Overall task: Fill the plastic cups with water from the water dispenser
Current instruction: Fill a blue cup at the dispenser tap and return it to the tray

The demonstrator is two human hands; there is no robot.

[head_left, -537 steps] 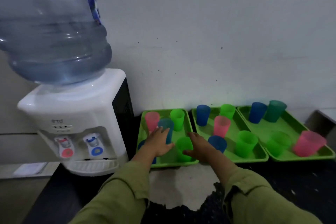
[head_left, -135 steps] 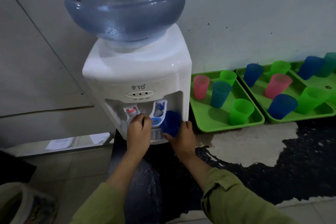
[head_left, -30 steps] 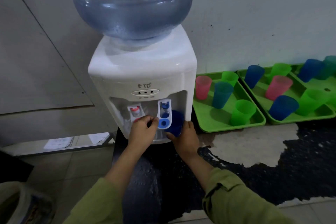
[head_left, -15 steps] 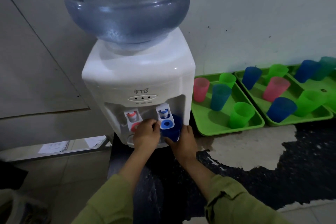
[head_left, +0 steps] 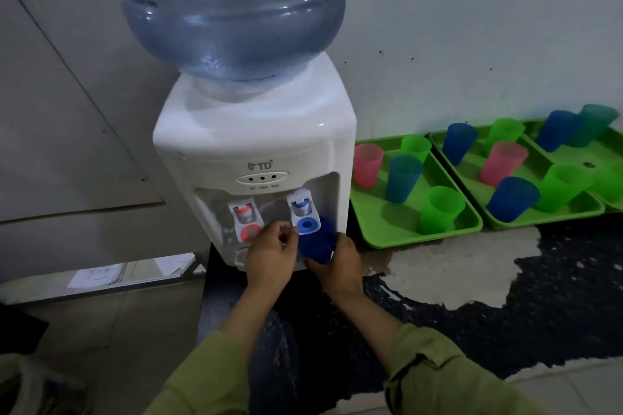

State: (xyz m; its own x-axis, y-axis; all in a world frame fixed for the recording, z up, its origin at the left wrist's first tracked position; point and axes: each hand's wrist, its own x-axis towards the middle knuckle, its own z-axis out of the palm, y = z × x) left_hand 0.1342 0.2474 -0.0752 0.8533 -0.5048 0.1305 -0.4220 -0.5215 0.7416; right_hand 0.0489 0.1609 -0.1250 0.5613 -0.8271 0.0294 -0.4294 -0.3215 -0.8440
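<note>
Dispenser (head_left: 256, 131) white, on dark worn counter (head_left: 539, 313), big bottle (head_left: 232, 10) upside down on top.

R hand (head_left: 338, 271) wraps blue cup (head_left: 317, 242) from below/right and holds it in the recess under blue tap lever (head_left: 307, 225). The lever sits in front of the cup's rim and the fingers cover its base, so cup's inside is hidden and fill level can't be told.

L hand (head_left: 271, 258): fingers curled, fingertip at the lever's left edge. Pinching or only touching, can't tell. Red tap lever (head_left: 248, 232) just left of it, untouched.

Just right of dispenser is near green tray (head_left: 381, 232) w/ pink cup (head_left: 367, 165), teal cup (head_left: 403, 177) and 2 green cups, all upright. Second tray (head_left: 472, 178) butts against it w/ 5 cups. Third tray (head_left: 606, 148) cut by frame edge. Olive sleeves (head_left: 438, 377) on both arms.
</note>
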